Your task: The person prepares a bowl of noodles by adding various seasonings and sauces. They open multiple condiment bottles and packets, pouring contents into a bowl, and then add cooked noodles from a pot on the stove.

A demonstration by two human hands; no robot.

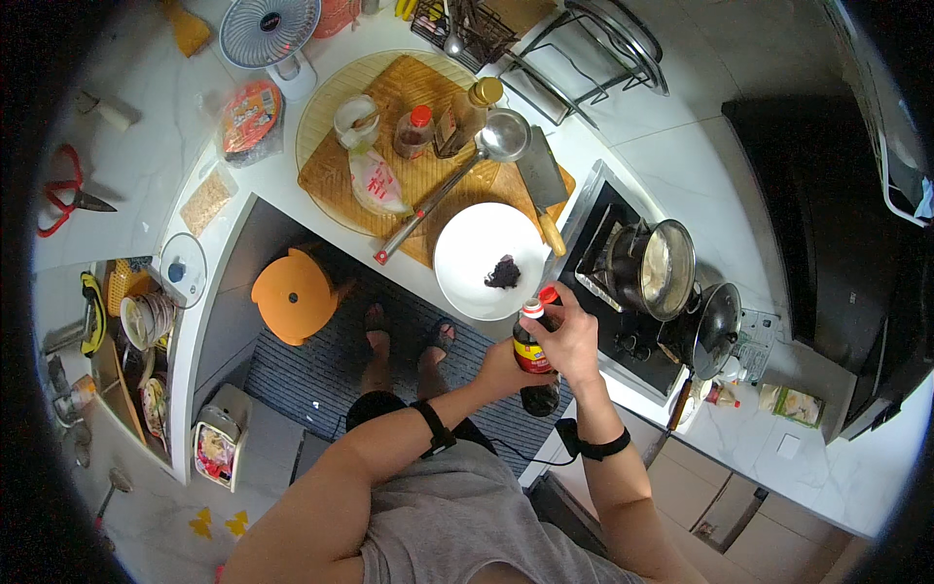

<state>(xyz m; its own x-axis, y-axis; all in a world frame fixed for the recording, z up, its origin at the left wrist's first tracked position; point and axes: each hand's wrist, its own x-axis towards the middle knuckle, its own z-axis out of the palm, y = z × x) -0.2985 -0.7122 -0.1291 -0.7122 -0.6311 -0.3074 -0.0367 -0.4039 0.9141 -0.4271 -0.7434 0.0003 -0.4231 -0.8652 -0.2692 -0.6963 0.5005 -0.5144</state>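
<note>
My left hand [505, 367] is closed around a dark sauce bottle [531, 352] with a red and yellow label, held near the counter's front edge. My right hand [571, 336] is at the bottle's neck, its fingers on the red flip cap [548, 295], which stands open beside the white and red spout. Just beyond the bottle lies a white plate [467, 255] with a small dark heap [503, 272] on it. A metal ladle [503, 136] and a cleaver [541, 171] rest on the wooden cutting board [328, 171] behind the plate.
A lidded pot [642, 266] stands on the black hob [620, 328], with a lidded pan [711, 332] beside it. A red-capped jar [414, 133], a gold-capped bottle [474, 106] and a seasoning bag [378, 181] are on the board. An orange stool [293, 297] stands on the floor.
</note>
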